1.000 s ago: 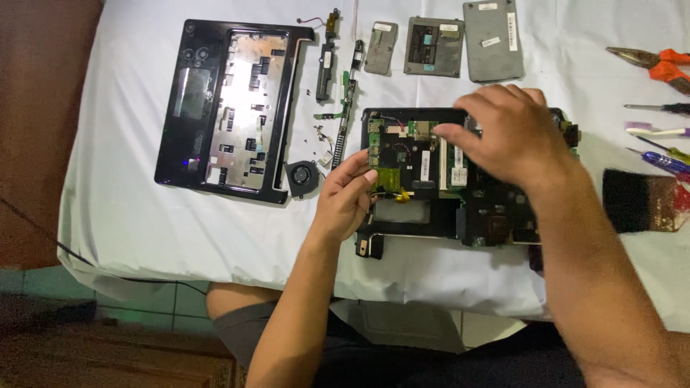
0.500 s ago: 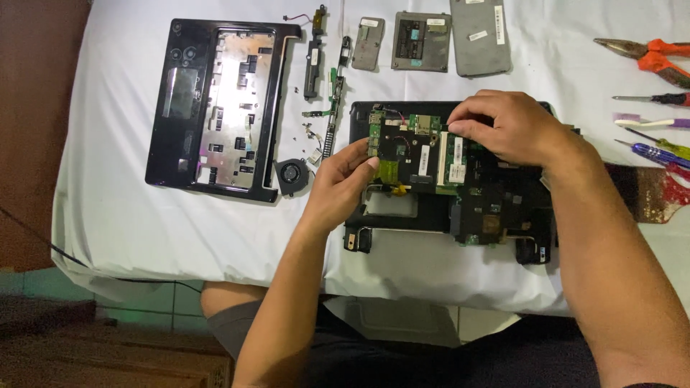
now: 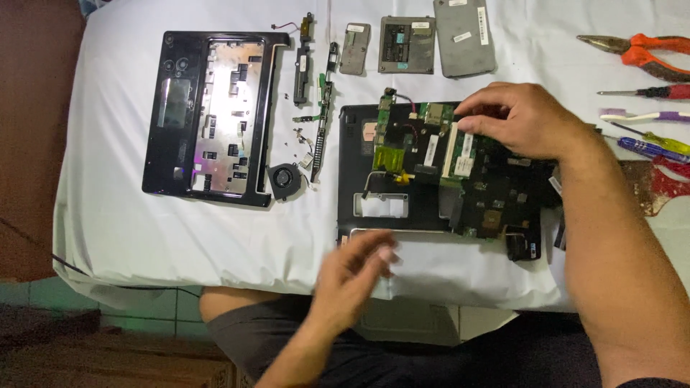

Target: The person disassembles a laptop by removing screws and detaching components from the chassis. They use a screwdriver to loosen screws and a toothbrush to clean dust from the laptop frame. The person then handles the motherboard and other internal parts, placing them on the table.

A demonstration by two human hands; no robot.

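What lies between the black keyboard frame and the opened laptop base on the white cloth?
In the head view, a round black fan, loose screws and narrow strip parts lie between the keyboard frame and laptop base.

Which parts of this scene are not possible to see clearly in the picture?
Head view only:
- Left hand: motion blur; whether it holds anything cannot be told.
- Right hand covers the upper right of the laptop base; what its fingertips touch is hidden.
- Pliers and screwdrivers: cut off by the right edge.
- Small screws beside the fan: too small to count.
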